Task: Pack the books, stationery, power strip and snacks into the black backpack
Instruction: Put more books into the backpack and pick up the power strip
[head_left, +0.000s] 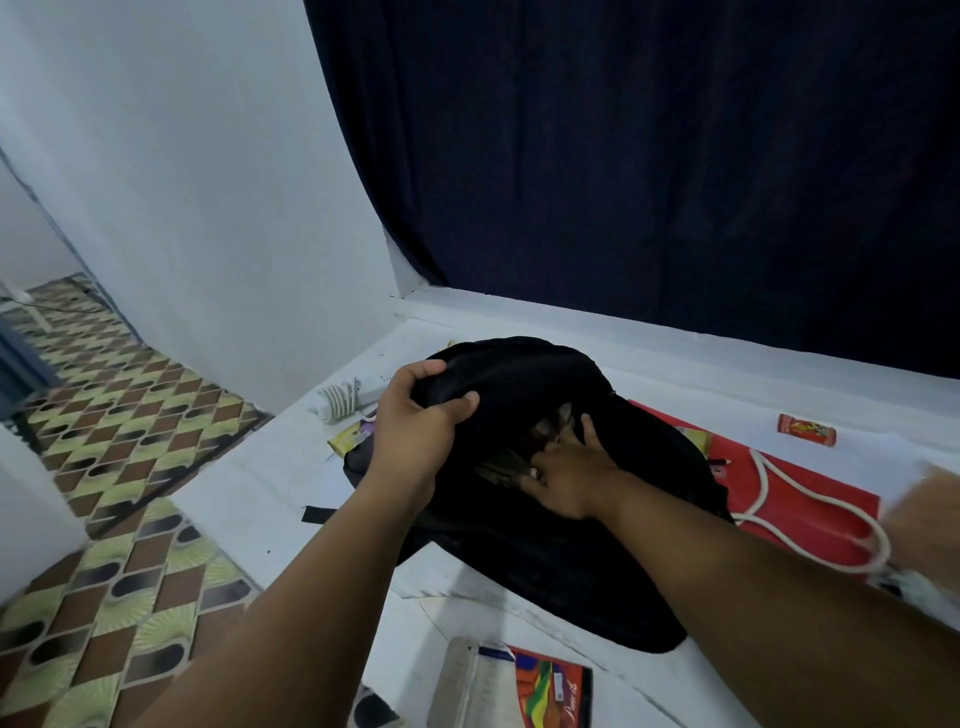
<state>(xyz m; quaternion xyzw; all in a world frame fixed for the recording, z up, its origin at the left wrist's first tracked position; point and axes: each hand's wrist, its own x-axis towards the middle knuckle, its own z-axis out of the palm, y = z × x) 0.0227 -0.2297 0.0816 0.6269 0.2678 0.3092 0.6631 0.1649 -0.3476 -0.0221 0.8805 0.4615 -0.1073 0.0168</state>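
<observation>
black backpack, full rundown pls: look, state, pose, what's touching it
The black backpack is soft matte fabric, lying slumped on the white surface, its top opening gaping towards the camera. The left hand grips and lifts the upper flap; the right hand rests spread at the opening, over dim contents. A black strap end pokes out at its left. It partly covers a red bag with white rope handles.

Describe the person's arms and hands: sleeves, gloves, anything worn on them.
Both forearms are bare as far as the frame shows; no sleeves reach into view. The left hand and right hand wear no gloves. No watch, bracelet or ring shows on either wrist or on the visible fingers.
</observation>
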